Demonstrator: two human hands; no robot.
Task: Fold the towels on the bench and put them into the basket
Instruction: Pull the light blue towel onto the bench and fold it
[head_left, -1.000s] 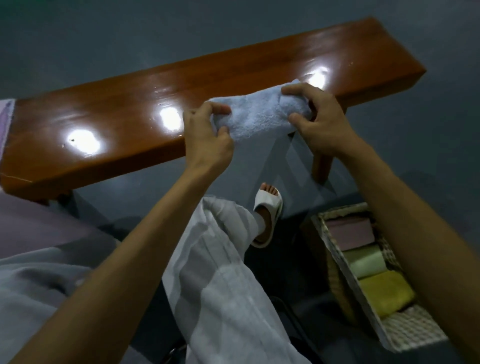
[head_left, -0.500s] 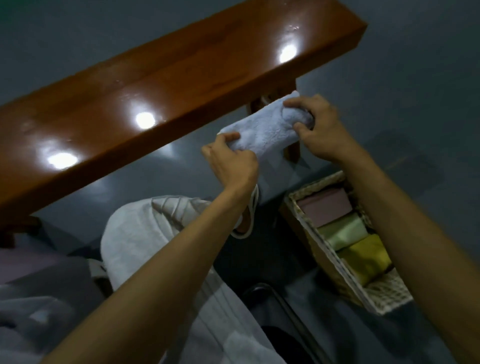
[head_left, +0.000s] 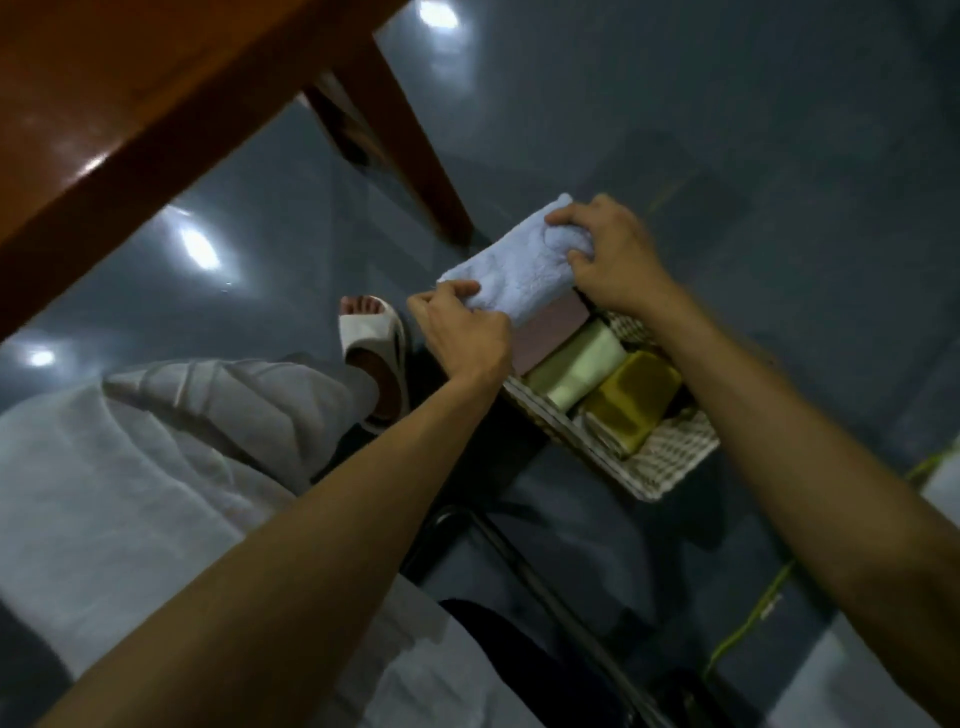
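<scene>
blue towel (head_left: 514, 270): folded into a thick oblong, held in the air between my two hands, off the bench and just over the far end of the basket (head_left: 670, 462). not yet set down, as far as i can judge; its underside is hidden.

left hand (head_left: 462, 332): on the nearer end, thumb on top, fingers curled under, pinching the edge. right hand (head_left: 613, 260): on the opposite end, fingers curled over the top, squeezing the folds together. reason for gripping both ends: the layers are soft pile and would likely spring open if only one end were held.

below the grip: pink towel (head_left: 550, 332) lies directly beneath, partly covered by the blue one. on the near side of the grip, in a row, pale green towel (head_left: 576, 371), then yellow towel (head_left: 631, 397), each touching its neighbour. they seem packed side by side so each fold props the next. i judge the free slot to be at the far end beside the pink one, hence the load is carried there; the slot itself is hidden.

outward from the grip: bench (head_left: 130, 104) up and to the left, well apart, no towel on the part in view. bench leg (head_left: 405, 150) stands just beyond the towel. slipper (head_left: 374, 338) on the floor just left of the left hand. green cable (head_left: 748, 618) lower right, well apart.

next step (judgement): lower evenly, both ends pinched until the basket walls hold the fold.
</scene>
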